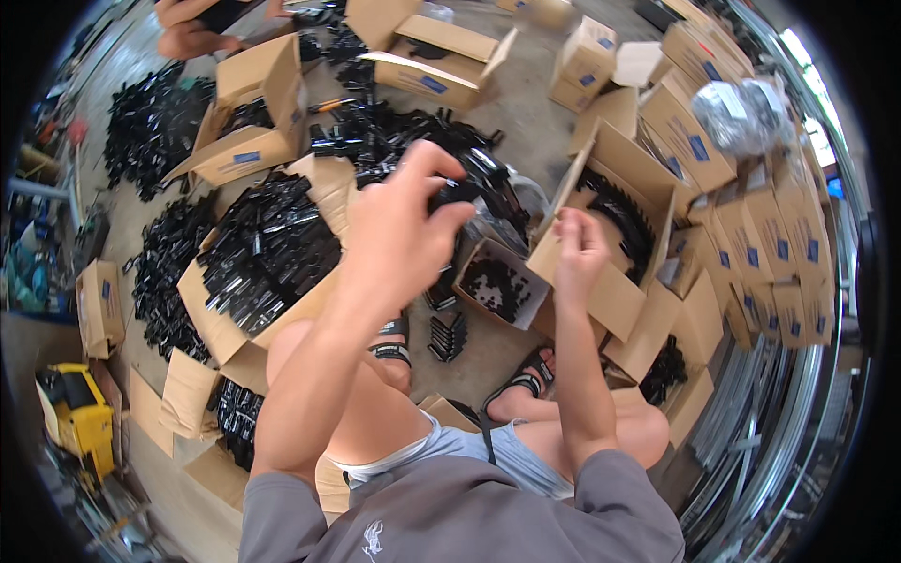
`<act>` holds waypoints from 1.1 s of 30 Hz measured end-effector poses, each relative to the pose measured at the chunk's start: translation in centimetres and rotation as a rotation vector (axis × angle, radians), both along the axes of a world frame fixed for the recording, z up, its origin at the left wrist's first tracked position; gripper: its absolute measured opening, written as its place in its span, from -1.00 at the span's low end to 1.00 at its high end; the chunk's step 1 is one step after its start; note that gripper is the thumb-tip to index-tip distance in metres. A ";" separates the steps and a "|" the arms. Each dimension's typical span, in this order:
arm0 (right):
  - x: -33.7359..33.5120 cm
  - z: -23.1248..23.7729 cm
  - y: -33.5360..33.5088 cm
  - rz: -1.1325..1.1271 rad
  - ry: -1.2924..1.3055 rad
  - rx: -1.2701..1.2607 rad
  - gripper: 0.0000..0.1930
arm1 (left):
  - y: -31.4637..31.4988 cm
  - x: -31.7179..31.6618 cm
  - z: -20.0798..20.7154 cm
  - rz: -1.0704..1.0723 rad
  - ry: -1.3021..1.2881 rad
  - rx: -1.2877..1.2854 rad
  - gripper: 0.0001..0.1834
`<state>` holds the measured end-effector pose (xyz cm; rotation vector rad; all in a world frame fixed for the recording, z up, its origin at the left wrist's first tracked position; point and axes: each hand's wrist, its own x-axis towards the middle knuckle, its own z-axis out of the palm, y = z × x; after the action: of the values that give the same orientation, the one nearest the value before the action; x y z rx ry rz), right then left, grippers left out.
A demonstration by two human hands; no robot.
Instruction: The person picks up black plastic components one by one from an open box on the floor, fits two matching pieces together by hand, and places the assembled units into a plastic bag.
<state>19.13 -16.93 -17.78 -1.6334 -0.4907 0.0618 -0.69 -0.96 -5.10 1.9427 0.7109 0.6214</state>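
Observation:
My left hand [404, 225] is raised over the middle of the work area, thumb and forefinger curved apart with nothing visible between them. Further right, my right hand [580, 249] is closed in a pinch; whatever its fingertips hold is too small to make out. It hovers by the near left edge of an open carton [615, 310], in which black parts [631, 225] stand in a curved row. Between my hands sits a small box [535, 305] of tiny black pieces [496, 284]. Glossy black parts [272, 244] fill a large carton by my left forearm.
Loose black parts [160, 131] lie heaped on the floor at left and beyond my hands. A short row of black pieces [448, 338] lies between my feet. Stacked cartons [770, 235] and metal bars [741, 450] line the right. Another person [192, 28] is at far left.

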 end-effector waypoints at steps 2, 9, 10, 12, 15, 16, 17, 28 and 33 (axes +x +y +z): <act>0.6 -5.3 -1.2 0.030 0.140 -0.104 -0.78 | 0.8 0.4 0.7 -0.060 -0.199 -0.312 -0.72; -0.8 -18.6 -1.8 0.318 -0.018 -1.067 -0.78 | 2.1 0.8 0.6 0.002 -0.641 -1.168 -0.78; -0.7 -19.5 -1.3 0.307 0.001 -1.111 -0.78 | 2.1 0.9 0.5 -0.007 -0.663 -1.224 -0.77; -0.4 -22.0 -0.6 0.309 -0.031 -1.159 -0.78 | 1.7 1.2 0.5 -0.018 -0.692 -1.287 -0.77; -0.6 -24.2 0.4 0.342 -0.118 -1.157 -0.78 | 1.7 1.8 0.5 -0.044 -0.727 -1.308 -0.73; -0.6 -25.0 0.6 0.362 -0.128 -1.180 -0.77 | 1.7 2.1 0.5 -0.067 -0.747 -1.303 -0.72; -0.3 -26.3 0.4 0.388 -0.145 -1.268 -0.77 | 1.6 2.4 0.6 -0.083 -0.749 -1.305 -0.71; -2.7 -23.5 0.8 0.376 -0.068 -1.237 -0.71 | 1.2 1.7 1.4 -0.066 -0.731 -1.334 -0.74; -3.8 -18.4 1.0 0.225 -0.035 -0.780 -0.72 | 1.3 1.6 1.5 -0.043 -0.759 -1.296 -0.73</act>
<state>15.37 -15.93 -36.15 -2.3317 -0.7314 0.4375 0.91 0.31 -3.56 0.4537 0.3778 0.5739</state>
